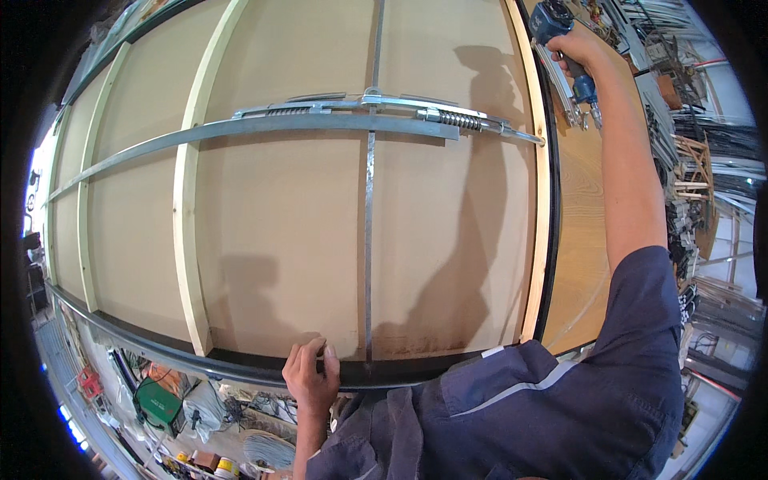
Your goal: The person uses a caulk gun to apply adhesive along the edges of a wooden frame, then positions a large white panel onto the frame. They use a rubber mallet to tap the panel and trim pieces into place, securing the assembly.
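Observation:
At the far right my right hand (578,50) is wrapped round the handle of a blue and black cordless drill (552,22), held over a wooden board (582,192). By the near black edge of a large framed panel (288,232), my left hand (310,376) has its fingers curled, and what they hold, if anything, is hidden. Across the panel lies a long metal bar (296,124). Just beyond the bar sits a metal linkage with a coil spring (460,120), its rod end meeting the right wooden strip (540,208).
Pale wooden slats (188,216) and a thin metal strip (369,224) cross the panel. Metal lengths (572,92) lie on the board below the drill. Stacked stock (724,192) lines the right side. A green case (160,406) and cables stand on the floor at near left.

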### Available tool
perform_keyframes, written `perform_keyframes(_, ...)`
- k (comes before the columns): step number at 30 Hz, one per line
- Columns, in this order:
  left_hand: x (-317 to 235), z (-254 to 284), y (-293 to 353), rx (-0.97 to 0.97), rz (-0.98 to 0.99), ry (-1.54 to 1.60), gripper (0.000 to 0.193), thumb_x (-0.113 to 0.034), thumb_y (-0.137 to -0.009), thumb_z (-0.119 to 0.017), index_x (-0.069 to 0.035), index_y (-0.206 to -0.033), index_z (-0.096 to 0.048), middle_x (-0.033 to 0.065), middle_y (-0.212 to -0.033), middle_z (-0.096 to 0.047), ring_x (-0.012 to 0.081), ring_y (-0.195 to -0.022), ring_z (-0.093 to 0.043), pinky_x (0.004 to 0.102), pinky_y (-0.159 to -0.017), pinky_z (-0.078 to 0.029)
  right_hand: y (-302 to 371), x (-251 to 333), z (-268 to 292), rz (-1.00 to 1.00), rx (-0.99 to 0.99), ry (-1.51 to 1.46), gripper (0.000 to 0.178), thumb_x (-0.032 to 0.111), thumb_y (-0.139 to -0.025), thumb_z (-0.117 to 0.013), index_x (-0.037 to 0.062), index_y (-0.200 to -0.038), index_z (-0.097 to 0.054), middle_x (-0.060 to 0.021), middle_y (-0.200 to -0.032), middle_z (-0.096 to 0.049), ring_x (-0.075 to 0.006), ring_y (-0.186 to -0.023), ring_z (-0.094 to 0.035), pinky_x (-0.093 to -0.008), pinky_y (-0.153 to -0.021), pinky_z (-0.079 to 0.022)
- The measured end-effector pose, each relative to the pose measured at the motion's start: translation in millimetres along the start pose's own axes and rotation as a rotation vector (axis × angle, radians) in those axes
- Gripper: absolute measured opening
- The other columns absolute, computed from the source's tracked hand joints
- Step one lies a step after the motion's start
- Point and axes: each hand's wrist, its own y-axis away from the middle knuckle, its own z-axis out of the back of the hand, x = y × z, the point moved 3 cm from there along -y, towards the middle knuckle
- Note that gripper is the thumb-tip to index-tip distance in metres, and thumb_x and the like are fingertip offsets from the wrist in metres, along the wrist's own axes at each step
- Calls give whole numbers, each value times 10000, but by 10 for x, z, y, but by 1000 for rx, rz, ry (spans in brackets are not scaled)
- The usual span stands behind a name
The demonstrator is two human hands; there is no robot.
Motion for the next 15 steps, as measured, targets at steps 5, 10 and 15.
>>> perform_keyframes(5,-21,57,33,-80,-39,33,131,-3,-829,-712,-15,-951,-668,133,-812,-675,335,-700,-638,406,-642,-520,615,-5,-33,8,68,81,270,276,-811,-734,29,-731,-660,-83,-600,-597,-206,-480,-581,-380,-472,-488)
perform_keyframes(10,36,64,98,-150,-70,16,106,-83,-851,-750,-36,-933,-702,127,-826,-702,299,-734,-695,379,-654,-559,1798,-368,-133,56,208,34,262,340,-819,-733,81,-823,-694,-32,-647,-616,-148,-519,-588,-326,-476,-459)
perform_keyframes(15,82,105,237,-206,-138,22,116,-143,-867,-751,-54,-904,-684,106,-785,-700,290,-726,-694,399,-646,-561,3723,-139,-509,78,356,-186,313,321,-885,-675,24,-971,-716,-12,-637,-608,-114,-476,-566,-284,-454,-468)
